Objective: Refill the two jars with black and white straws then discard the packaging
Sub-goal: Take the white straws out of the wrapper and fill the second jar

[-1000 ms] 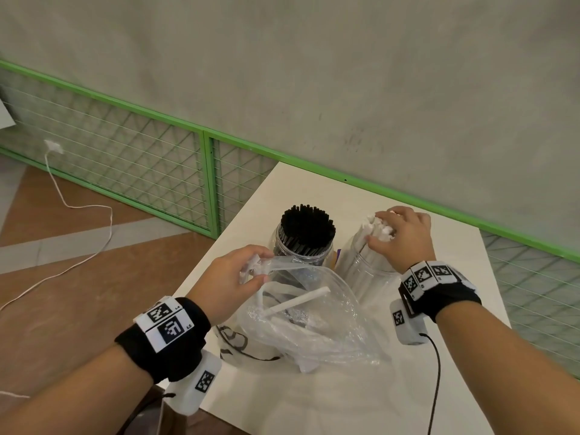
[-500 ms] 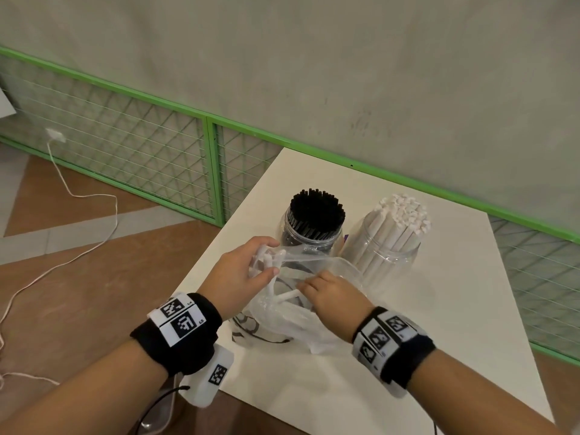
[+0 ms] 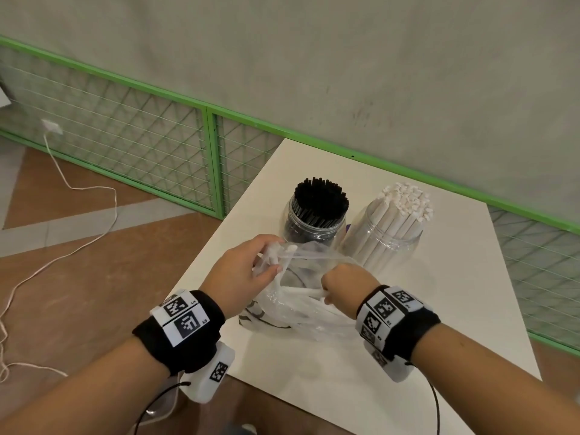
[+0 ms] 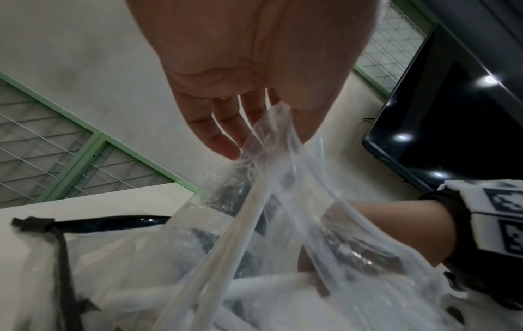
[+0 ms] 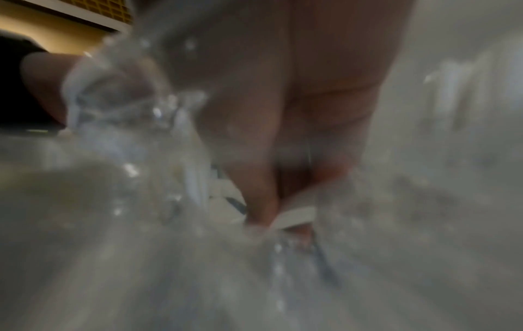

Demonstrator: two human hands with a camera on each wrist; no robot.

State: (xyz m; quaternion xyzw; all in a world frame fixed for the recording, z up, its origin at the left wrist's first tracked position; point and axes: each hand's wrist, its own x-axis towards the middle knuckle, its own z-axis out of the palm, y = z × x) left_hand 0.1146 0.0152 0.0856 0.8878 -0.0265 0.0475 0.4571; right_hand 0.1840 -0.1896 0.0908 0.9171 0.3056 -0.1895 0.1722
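A clear jar (image 3: 314, 227) full of black straws (image 3: 320, 196) and a clear jar (image 3: 386, 243) full of white straws (image 3: 406, 200) stand side by side on the white table (image 3: 455, 309). In front of them lies a clear plastic bag (image 3: 301, 312) with a few white straws (image 3: 301, 291) inside. My left hand (image 3: 248, 271) pinches the bag's rim (image 4: 266, 143) and holds it up. My right hand (image 3: 342, 285) reaches into the bag, fingers closed round white straws (image 5: 294, 216); that wrist view is blurred.
A second clear bag with a black tie (image 4: 93, 221) lies under the first at the table's left edge. A green mesh fence (image 3: 141, 136) and grey wall run behind. A white cable (image 3: 91, 189) trails over the floor. A dark screen (image 4: 452, 116) shows in the left wrist view.
My right hand left the white straw jar, dropped into the bag and now grips straws inside. The left hand kept holding the bag's rim.
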